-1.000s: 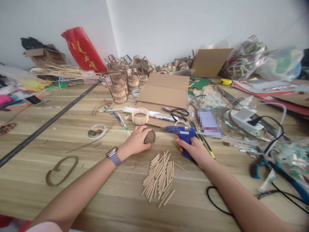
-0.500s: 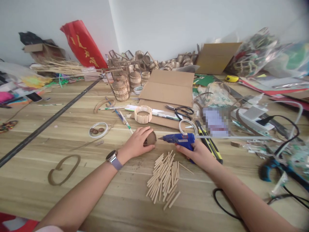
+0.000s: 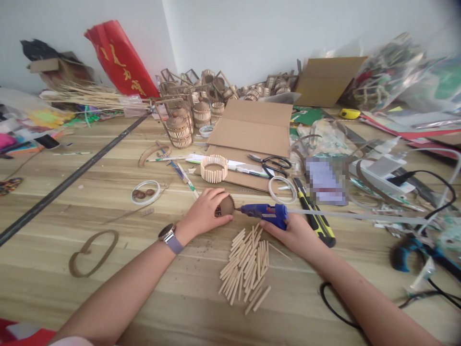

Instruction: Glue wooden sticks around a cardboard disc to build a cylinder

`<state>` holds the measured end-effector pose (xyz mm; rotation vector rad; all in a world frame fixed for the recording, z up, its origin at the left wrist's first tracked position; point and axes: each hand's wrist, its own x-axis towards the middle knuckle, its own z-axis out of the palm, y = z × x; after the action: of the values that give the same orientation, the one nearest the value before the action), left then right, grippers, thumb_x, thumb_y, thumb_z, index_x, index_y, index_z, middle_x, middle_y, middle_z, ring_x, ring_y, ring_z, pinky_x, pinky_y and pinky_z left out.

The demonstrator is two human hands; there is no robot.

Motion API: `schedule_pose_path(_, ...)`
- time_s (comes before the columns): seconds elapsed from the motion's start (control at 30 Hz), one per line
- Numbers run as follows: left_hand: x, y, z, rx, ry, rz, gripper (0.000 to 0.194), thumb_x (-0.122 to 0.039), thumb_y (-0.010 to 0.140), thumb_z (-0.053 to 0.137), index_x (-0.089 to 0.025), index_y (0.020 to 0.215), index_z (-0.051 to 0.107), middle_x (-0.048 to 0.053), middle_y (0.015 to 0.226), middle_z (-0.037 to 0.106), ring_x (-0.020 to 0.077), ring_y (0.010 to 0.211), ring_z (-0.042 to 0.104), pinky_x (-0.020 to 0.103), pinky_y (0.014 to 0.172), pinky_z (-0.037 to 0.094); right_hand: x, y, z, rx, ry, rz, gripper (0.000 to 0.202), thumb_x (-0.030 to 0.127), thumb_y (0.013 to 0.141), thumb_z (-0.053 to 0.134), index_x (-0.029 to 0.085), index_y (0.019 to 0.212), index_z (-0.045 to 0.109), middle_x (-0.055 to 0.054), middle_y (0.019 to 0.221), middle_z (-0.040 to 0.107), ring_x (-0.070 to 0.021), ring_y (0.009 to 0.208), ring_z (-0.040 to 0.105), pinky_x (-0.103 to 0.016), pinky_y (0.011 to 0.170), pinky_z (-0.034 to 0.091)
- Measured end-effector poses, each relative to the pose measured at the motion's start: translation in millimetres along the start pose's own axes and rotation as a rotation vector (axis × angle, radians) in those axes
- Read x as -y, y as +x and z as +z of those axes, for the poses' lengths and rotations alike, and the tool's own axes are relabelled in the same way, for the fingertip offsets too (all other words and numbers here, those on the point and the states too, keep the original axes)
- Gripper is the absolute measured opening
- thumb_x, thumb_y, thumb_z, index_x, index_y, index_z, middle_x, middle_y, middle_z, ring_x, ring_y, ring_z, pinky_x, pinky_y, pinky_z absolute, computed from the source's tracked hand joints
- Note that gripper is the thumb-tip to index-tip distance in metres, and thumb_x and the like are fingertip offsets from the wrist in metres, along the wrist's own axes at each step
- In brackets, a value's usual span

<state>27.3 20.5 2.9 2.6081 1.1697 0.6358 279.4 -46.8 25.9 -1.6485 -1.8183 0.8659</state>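
Observation:
My left hand is closed around a round brown cardboard disc with dark printing, keeping it on the table. My fingers cover its left part. In my right hand is a blue hot glue gun, its nozzle at the disc's right edge. A long white glue stick trails from the back of the gun. Below the gun lies a pile of short wooden sticks. Beyond my left hand stands a ring of upright wooden sticks.
Behind are a folded cardboard sheet, black scissors and small stick-built baskets. A yellow-black utility knife lies right of the gun, near blue-handled pliers. Rolls of tape lie to the left.
The glue gun's nozzle has moved slightly left, closing the small gap to the disc's edge. My left hand has stayed on the disc. The view has shifted slightly.

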Motion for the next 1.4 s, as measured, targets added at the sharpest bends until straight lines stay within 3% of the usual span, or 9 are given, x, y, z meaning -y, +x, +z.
schedule_pose_path(0.1, -0.7, -0.6, -0.6, -0.002, -0.005, -0.005, 0.056, -0.04, 0.079, 0.073, -0.015, 0.126, 0.056, 0.016, 0.134, 0.056, 0.0328, 0.123, 0.05, 0.051, 0.107, 0.042, 0.5, -0.7, 0.5, -0.003, 0.012, -0.02, 0.033, 0.045, 0.077, 0.063, 0.025, 0.099, 0.076, -0.006, 0.095, 0.078, -0.0309, 0.085, 0.071, -0.04, 0.075, 0.053)
schedule_pose_path(0.23, -0.8, -0.9, -0.6, -0.005, -0.016, -0.004, 0.055, -0.04, 0.079, 0.073, -0.016, 0.126, 0.056, 0.015, 0.134, 0.056, 0.0327, 0.123, 0.05, 0.052, 0.106, 0.043, 1.5, -1.9, 0.5, -0.001, -0.054, -0.035, 0.029, 0.045, 0.079, 0.062, 0.026, 0.095, 0.076, -0.004, 0.085, 0.078, -0.0288, 0.078, 0.071, -0.037, 0.069, 0.054)
schedule_pose_path(0.53, -1.1, -0.8, -1.2, 0.003, -0.021, 0.0, 0.054, -0.039, 0.079, 0.072, -0.018, 0.127, 0.056, 0.015, 0.134, 0.057, 0.0327, 0.123, 0.05, 0.052, 0.106, 0.042, 0.0, -3.3, 1.1, 0.027, -0.242, -0.057, 0.038, 0.047, 0.086, 0.05, 0.02, 0.099, 0.074, -0.007, 0.085, 0.078, -0.0287, 0.075, 0.073, -0.036, 0.064, 0.055)
schedule_pose_path(1.13, 0.7, -1.3, 0.3, -0.006, -0.03, -0.001, 0.055, -0.039, 0.079, 0.073, -0.016, 0.126, 0.057, 0.015, 0.134, 0.056, 0.0329, 0.124, 0.05, 0.052, 0.106, 0.043, -2.4, -2.7, 1.7, 0.007, -0.22, -0.131, 0.035, 0.044, 0.087, 0.051, 0.023, 0.107, 0.071, -0.006, 0.093, 0.078, -0.0276, 0.083, 0.074, -0.035, 0.069, 0.057)
schedule_pose_path(1.4, 0.6, -1.2, 0.0, -0.006, -0.038, -0.003, 0.054, -0.038, 0.079, 0.072, -0.017, 0.126, 0.057, 0.016, 0.134, 0.056, 0.0334, 0.124, 0.05, 0.053, 0.107, 0.042, -7.2, -2.6, 4.1, -0.026, -0.231, -0.137, 0.035, 0.047, 0.086, 0.051, 0.023, 0.102, 0.072, -0.007, 0.092, 0.077, -0.028, 0.081, 0.073, -0.037, 0.069, 0.056)
